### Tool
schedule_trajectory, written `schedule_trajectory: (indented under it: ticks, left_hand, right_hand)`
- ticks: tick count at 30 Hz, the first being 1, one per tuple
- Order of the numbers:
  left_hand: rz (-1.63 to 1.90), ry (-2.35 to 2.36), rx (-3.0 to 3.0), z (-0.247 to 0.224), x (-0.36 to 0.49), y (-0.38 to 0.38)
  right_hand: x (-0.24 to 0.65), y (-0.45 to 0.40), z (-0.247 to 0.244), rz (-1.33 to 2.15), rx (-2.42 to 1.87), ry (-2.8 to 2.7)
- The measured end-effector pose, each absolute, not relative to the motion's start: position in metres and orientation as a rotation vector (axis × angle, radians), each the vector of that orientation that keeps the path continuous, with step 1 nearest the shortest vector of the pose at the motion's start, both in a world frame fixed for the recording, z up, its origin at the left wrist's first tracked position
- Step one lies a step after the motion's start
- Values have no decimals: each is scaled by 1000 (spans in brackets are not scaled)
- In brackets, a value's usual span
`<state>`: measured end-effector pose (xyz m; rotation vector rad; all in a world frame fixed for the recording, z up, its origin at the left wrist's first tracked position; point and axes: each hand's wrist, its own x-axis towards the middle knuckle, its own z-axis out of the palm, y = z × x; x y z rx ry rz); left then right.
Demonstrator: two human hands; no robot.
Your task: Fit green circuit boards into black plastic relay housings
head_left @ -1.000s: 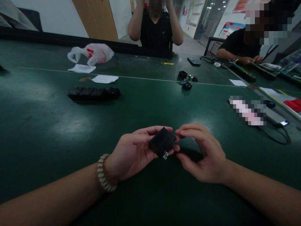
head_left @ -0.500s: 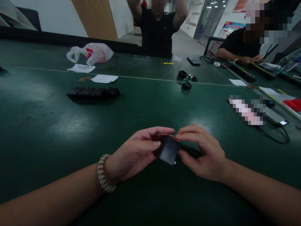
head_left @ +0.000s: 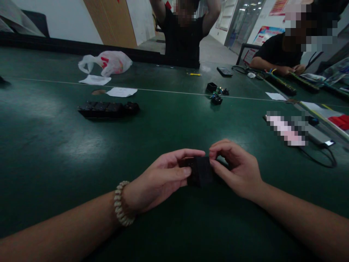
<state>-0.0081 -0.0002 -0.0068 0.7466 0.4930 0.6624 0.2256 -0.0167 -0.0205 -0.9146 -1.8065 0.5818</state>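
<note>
A small black box (head_left: 204,171) is held above the green table, near the middle of the view. My left hand (head_left: 160,178), with a beaded bracelet at the wrist, grips its left side between thumb and fingers. At the box's upper right edge is my right hand (head_left: 237,169), its thumb and fingertips pinched together. Whether those fingertips hold a small part or only the box's edge is hidden.
Left on the green table (head_left: 163,127) lies a row of black blocks (head_left: 105,110); behind it are papers (head_left: 122,92) and a plastic bag (head_left: 116,62). Small black parts (head_left: 216,99) lie beyond my hands. A cabled device (head_left: 317,133) is at right. Two people sit across.
The black box has turned in my left hand and now shows a different side. My right hand's fingers have drawn closer together, with the thumb raised to the box's upper right edge.
</note>
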Motion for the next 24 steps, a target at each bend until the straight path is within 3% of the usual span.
schedule_trajectory:
  ticks: [13, 24]
  left_hand:
    - [832, 691, 1058, -8, -6, 1]
    - [836, 605, 915, -9, -5, 0]
  right_hand:
    - [225, -17, -16, 621, -862, -1981]
    - [222, -23, -15, 124, -820, -1968]
